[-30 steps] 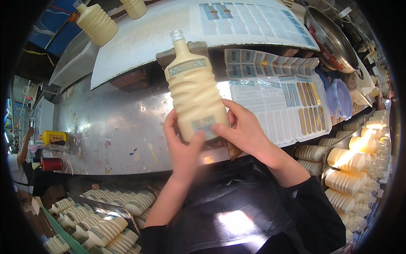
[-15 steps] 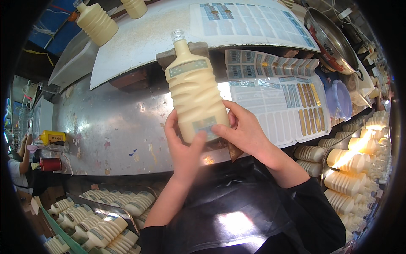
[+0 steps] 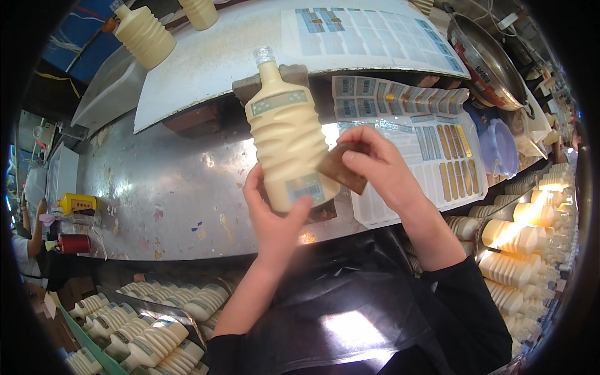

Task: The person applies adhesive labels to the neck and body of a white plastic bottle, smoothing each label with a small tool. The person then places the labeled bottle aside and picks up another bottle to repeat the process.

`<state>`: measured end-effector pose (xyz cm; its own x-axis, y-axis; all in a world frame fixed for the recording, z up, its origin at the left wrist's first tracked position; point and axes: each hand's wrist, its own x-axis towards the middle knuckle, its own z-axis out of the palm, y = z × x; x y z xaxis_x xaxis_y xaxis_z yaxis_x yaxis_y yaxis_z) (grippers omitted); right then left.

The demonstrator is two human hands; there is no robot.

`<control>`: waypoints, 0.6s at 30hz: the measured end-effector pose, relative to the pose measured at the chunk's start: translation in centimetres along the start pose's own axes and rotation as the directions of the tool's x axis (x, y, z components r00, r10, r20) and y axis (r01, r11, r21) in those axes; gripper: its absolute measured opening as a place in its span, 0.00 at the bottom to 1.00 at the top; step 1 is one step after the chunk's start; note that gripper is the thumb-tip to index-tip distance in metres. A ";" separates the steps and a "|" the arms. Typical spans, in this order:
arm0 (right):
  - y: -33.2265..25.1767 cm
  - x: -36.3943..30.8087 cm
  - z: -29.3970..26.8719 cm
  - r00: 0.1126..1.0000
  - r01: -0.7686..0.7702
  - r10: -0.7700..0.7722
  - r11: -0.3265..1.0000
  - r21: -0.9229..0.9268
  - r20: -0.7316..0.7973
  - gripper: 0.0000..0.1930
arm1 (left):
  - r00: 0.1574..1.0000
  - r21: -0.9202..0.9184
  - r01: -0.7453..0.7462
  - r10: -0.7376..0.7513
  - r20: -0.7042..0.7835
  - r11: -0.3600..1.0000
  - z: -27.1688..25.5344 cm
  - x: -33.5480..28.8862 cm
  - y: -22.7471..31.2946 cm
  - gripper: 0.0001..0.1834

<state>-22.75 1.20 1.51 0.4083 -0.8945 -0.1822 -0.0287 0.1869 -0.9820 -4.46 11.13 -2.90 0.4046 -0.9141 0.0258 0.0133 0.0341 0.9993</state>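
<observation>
A cream bottle [image 3: 289,140] with wavy ridged sides and a clear neck leans back against a grey-brown block [image 3: 297,75] on the bench. My left hand [image 3: 272,219] grips its lower left side, thumb across the front near the base. A patterned label band [image 3: 279,102] crosses its shoulder. Low on its front sits a small bluish label with a barcode [image 3: 305,189]. My right hand [image 3: 387,172] pinches a flat brown rectangular scraper-like piece [image 3: 342,170], whose edge meets or nearly meets the bottle's lower right side.
Label sheets [image 3: 400,137] lie right of the bottle, with another sheet [image 3: 369,37] on the raised white board [image 3: 231,56]. A purple tub [image 3: 498,147] and large pan [image 3: 487,59] stand at right. Bottles fill racks at lower left [image 3: 153,340] and right [image 3: 512,259]. Someone works at far left.
My right hand has left the bottle's lower front and moved right and up, now showing the brown piece in its fingers. The barcode label is uncovered. My left hand stays on the bottle.
</observation>
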 end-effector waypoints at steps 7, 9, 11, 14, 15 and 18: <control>-3.0 -0.8 2.9 0.798 0.553 -0.515 0.417 -0.722 0.314 0.15 | 0.998 0.137 -0.069 0.069 0.002 0.988 -0.5 -0.3 -1.0 0.45; -3.7 -1.1 2.5 0.680 0.594 -0.613 0.138 -0.793 0.402 0.15 | 0.991 0.281 -0.130 0.135 0.000 0.951 -1.5 -0.4 -2.3 0.40; -2.4 -1.8 3.8 0.490 0.772 -0.683 0.051 -0.634 0.542 0.14 | 0.994 0.142 -0.105 0.103 0.023 0.984 -2.4 0.4 -2.9 0.32; -0.3 -3.7 5.3 0.318 0.903 -0.654 -0.013 -0.430 0.687 0.15 | 0.995 0.013 -0.099 0.098 0.031 0.995 -2.7 1.0 -3.2 0.25; -0.8 -3.8 5.0 0.578 0.810 -0.473 0.230 -0.539 0.665 0.14 | 0.993 -0.018 -0.110 0.110 0.031 0.994 -2.8 1.1 -3.4 0.26; -0.7 -3.4 4.9 0.865 0.415 -0.499 0.773 -0.480 -0.056 0.15 | 0.979 0.094 -0.202 0.202 0.013 0.975 -2.3 1.1 -3.1 0.26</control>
<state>-19.63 6.15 3.07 0.3161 -0.8895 0.3301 -0.2909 -0.4220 -0.8587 -1.96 10.98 -5.99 0.3875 -0.8934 0.2275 -0.1550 0.1801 0.9714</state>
